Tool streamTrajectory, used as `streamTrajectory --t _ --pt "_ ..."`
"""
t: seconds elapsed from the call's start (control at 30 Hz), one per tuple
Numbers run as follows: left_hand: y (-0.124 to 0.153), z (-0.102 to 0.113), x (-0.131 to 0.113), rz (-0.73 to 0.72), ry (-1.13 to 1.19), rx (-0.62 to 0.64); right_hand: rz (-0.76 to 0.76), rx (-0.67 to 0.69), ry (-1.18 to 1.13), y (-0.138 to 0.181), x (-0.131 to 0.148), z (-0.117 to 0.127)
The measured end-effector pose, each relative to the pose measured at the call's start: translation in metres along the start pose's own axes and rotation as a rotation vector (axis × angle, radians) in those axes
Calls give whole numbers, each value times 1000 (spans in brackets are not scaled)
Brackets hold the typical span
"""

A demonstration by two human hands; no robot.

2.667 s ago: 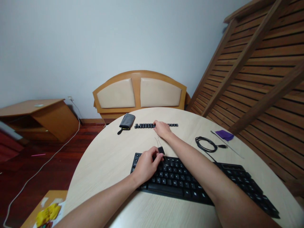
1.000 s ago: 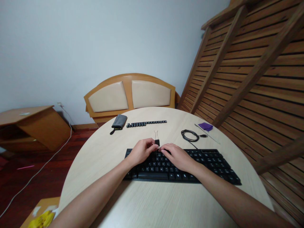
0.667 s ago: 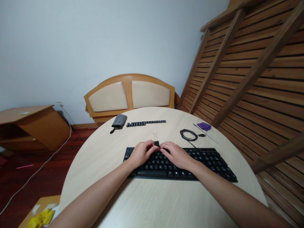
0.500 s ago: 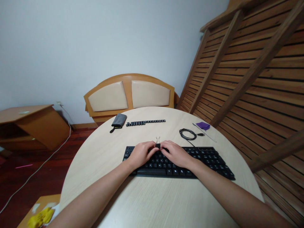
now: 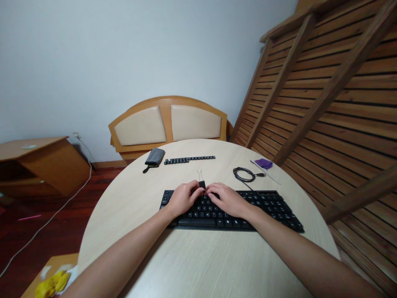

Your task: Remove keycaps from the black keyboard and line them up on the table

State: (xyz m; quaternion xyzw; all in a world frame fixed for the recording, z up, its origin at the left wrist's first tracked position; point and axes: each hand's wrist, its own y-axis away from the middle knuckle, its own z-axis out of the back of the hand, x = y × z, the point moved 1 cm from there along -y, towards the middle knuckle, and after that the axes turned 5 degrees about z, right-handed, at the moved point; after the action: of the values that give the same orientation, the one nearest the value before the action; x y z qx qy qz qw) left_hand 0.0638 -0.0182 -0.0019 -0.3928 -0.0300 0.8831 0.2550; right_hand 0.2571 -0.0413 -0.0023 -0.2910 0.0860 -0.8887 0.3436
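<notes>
A wire keycap puller (image 5: pixel 202 184) with a black handle is pinched in the fingers of my left hand (image 5: pixel 185 198), its two thin wire prongs pointing away from me. Close beside it, my right hand (image 5: pixel 228 199) has thumb and fingertips drawn together by the handle's near end; what they grip, if anything, is too small to tell. Both hands are over the black keyboard (image 5: pixel 198 223), covering part of its upper keys. Removed keycaps (image 5: pixel 190 159) stand in rows farther back on the table.
On the round pale table (image 5: pixel 198 265) lie a grey pouch (image 5: pixel 155 157) at back left, a coiled black cable (image 5: pixel 245 175), a purple cloth (image 5: pixel 264 163) and a thin pale stick (image 5: pixel 269 176) at right. Beyond are a headboard (image 5: pixel 167 101) and wooden slats (image 5: pixel 310 95).
The keycap puller has tipped toward the left hand and now shows more of its handle. My right fingertips have come slightly away from its upper part. The view has shifted slightly.
</notes>
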Motion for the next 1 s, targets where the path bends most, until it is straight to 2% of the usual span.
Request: streamTrajectory --t 0.87,1.0 --pt "-5 -3 10 46 210 68 -67 -62 27 1 2 -10" --pt "-8 -5 14 57 327 63 -70 -68 10 1 2 -10"
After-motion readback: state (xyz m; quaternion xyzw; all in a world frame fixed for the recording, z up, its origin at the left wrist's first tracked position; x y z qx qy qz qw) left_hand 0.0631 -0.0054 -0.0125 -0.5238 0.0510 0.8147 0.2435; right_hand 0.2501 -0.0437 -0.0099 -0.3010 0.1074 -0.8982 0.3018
